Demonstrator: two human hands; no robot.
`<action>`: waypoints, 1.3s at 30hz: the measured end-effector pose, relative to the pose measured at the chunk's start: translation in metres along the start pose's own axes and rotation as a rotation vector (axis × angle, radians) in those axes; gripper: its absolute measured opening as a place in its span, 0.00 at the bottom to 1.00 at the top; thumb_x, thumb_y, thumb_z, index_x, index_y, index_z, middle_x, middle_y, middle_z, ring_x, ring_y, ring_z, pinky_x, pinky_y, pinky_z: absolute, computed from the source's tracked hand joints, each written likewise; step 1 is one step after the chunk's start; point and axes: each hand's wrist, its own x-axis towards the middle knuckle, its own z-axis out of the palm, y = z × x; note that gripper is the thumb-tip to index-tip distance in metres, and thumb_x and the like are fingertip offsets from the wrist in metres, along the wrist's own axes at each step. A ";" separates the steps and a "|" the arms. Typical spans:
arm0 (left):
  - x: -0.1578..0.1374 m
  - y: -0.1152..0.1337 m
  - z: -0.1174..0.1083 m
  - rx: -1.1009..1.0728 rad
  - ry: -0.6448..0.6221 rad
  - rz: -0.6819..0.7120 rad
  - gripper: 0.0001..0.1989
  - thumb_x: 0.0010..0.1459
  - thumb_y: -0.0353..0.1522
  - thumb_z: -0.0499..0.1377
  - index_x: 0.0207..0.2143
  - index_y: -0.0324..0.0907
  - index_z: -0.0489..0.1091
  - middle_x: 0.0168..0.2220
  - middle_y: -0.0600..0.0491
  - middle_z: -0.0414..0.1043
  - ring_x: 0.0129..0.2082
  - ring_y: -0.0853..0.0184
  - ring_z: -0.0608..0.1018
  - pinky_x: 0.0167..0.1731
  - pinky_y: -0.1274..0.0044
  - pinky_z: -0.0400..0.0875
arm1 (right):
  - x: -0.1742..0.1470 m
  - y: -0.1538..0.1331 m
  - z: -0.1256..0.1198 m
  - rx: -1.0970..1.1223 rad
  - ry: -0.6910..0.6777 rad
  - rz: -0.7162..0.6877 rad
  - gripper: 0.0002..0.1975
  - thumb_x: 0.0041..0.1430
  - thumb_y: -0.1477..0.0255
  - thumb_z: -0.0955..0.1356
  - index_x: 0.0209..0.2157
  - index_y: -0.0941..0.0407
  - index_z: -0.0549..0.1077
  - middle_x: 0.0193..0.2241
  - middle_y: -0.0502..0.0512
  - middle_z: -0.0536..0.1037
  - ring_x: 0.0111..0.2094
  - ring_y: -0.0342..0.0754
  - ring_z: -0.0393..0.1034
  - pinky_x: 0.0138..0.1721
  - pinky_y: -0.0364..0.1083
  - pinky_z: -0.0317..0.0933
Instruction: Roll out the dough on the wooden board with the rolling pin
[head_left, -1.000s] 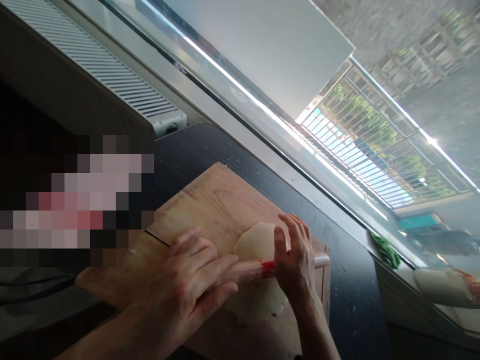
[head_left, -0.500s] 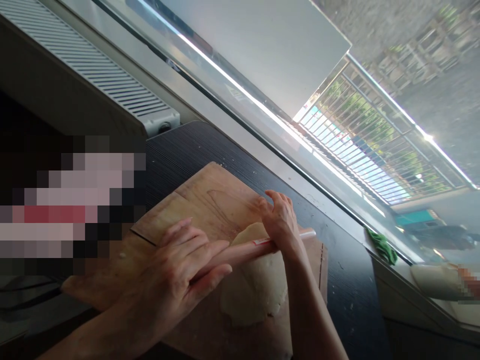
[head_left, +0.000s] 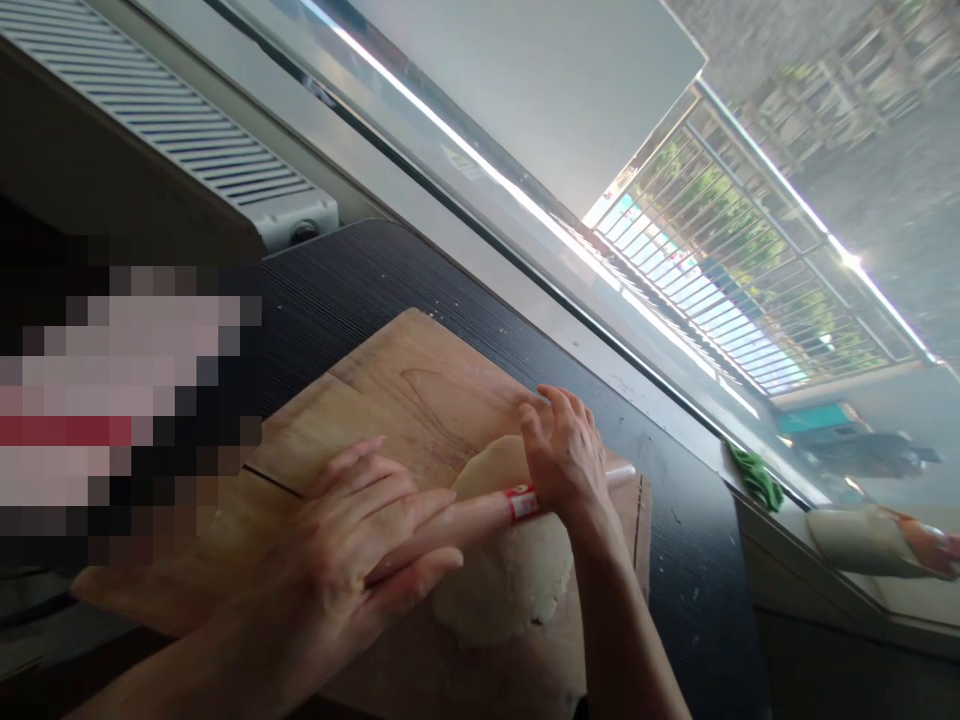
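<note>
A pale wooden rolling pin (head_left: 474, 526) lies slantwise across a flattened round of dough (head_left: 504, 588). Its red and white label shows between my hands. My left hand (head_left: 367, 530) holds the pin's near left end under the palm, thumb on one side and fingers stretched on the other. Over the right part of the pin, my right hand (head_left: 562, 450) bends its fingers round it, and the tip sticks out beyond. Beneath the dough is a wooden cutting board (head_left: 420, 375); the right forearm hides part of the dough's edge.
The board rests on a dark table (head_left: 337, 290) with crumbs on it. A white radiator (head_left: 292, 215) stands at the back left, beside a window sill. On the right are a green cloth (head_left: 754, 477) and a whitish container (head_left: 855, 540). A blurred-out area covers the left.
The rolling pin has turned, so more of its red and white label shows. Both hands stay on it, having shifted only slightly. The whole view has moved a little.
</note>
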 end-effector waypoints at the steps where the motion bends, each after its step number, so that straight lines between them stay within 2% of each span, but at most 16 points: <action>1: 0.004 0.000 -0.001 0.000 -0.004 -0.012 0.16 0.54 0.39 0.62 0.46 0.48 0.69 0.35 0.58 0.74 0.39 0.66 0.74 0.57 0.63 0.59 | 0.012 -0.003 0.003 -0.002 -0.027 -0.006 0.21 0.63 0.62 0.60 0.54 0.54 0.67 0.54 0.57 0.69 0.55 0.57 0.60 0.55 0.57 0.54; 5: 0.016 0.001 -0.007 0.014 -0.044 -0.056 0.12 0.58 0.36 0.59 0.45 0.45 0.70 0.34 0.56 0.74 0.38 0.66 0.73 0.55 0.63 0.60 | 0.038 -0.011 0.010 0.003 -0.103 -0.051 0.21 0.62 0.64 0.61 0.54 0.56 0.68 0.52 0.59 0.70 0.54 0.57 0.61 0.55 0.56 0.55; 8: 0.014 0.001 -0.010 0.039 -0.060 -0.039 0.13 0.58 0.36 0.59 0.46 0.46 0.70 0.37 0.56 0.74 0.39 0.66 0.73 0.56 0.63 0.59 | 0.031 -0.008 0.009 0.046 -0.043 -0.073 0.18 0.62 0.65 0.61 0.51 0.55 0.70 0.51 0.57 0.71 0.53 0.55 0.63 0.53 0.55 0.56; 12: 0.007 -0.002 -0.011 0.126 -0.067 0.038 0.19 0.57 0.36 0.60 0.52 0.48 0.66 0.41 0.56 0.73 0.44 0.66 0.72 0.58 0.63 0.57 | -0.006 0.004 -0.006 0.101 0.052 -0.095 0.15 0.63 0.66 0.60 0.47 0.54 0.72 0.50 0.55 0.72 0.52 0.52 0.63 0.54 0.53 0.57; 16: 0.019 0.001 -0.016 0.258 -0.146 0.064 0.17 0.57 0.31 0.57 0.50 0.47 0.68 0.42 0.53 0.71 0.46 0.63 0.71 0.59 0.61 0.56 | -0.056 0.023 -0.026 0.062 -0.089 -0.069 0.16 0.66 0.64 0.58 0.48 0.52 0.71 0.54 0.55 0.68 0.54 0.53 0.61 0.54 0.55 0.57; 19: 0.043 0.012 -0.013 0.308 -0.240 0.084 0.16 0.57 0.30 0.53 0.47 0.43 0.70 0.43 0.50 0.71 0.48 0.61 0.70 0.59 0.61 0.56 | -0.086 0.040 -0.032 0.039 -0.072 -0.031 0.17 0.67 0.64 0.56 0.50 0.51 0.69 0.55 0.55 0.66 0.57 0.53 0.58 0.56 0.55 0.55; 23: 0.078 0.025 0.015 0.400 -0.323 0.012 0.22 0.62 0.38 0.47 0.52 0.37 0.67 0.53 0.43 0.68 0.54 0.57 0.68 0.56 0.64 0.61 | -0.109 0.050 -0.029 0.017 0.041 -0.009 0.15 0.68 0.66 0.55 0.45 0.48 0.71 0.51 0.51 0.69 0.52 0.51 0.63 0.52 0.52 0.56; 26: 0.104 0.020 0.046 0.549 -0.334 -0.040 0.26 0.63 0.41 0.44 0.57 0.37 0.64 0.59 0.41 0.63 0.60 0.54 0.64 0.58 0.61 0.57 | -0.116 0.045 -0.028 -0.007 0.091 -0.003 0.14 0.68 0.67 0.55 0.43 0.49 0.71 0.47 0.51 0.72 0.48 0.50 0.65 0.49 0.51 0.56; 30: 0.141 0.009 0.081 0.594 -0.456 -0.072 0.26 0.63 0.42 0.42 0.57 0.42 0.63 0.61 0.47 0.62 0.62 0.57 0.61 0.60 0.57 0.51 | -0.107 0.044 -0.032 -0.023 0.106 0.011 0.14 0.68 0.67 0.56 0.39 0.51 0.71 0.42 0.51 0.73 0.44 0.49 0.66 0.48 0.49 0.55; 33: 0.167 0.007 0.099 0.596 -0.532 -0.101 0.27 0.61 0.44 0.43 0.56 0.43 0.64 0.60 0.47 0.63 0.60 0.57 0.63 0.58 0.57 0.54 | -0.092 0.053 -0.037 -0.031 0.104 0.065 0.14 0.68 0.66 0.56 0.36 0.52 0.71 0.40 0.52 0.74 0.44 0.49 0.66 0.48 0.48 0.55; 36: 0.176 0.009 0.106 0.602 -0.578 -0.090 0.26 0.60 0.44 0.44 0.56 0.43 0.64 0.61 0.47 0.63 0.60 0.57 0.64 0.58 0.57 0.55 | -0.085 0.059 -0.040 -0.021 0.102 0.095 0.14 0.67 0.66 0.57 0.36 0.52 0.71 0.41 0.53 0.74 0.45 0.49 0.66 0.48 0.48 0.56; 39: 0.162 0.008 0.091 0.591 -0.585 -0.062 0.25 0.62 0.42 0.43 0.56 0.43 0.65 0.61 0.48 0.62 0.62 0.57 0.62 0.60 0.57 0.52 | -0.097 0.050 -0.037 -0.015 0.113 0.061 0.13 0.67 0.66 0.58 0.37 0.52 0.71 0.42 0.53 0.74 0.47 0.51 0.65 0.50 0.50 0.56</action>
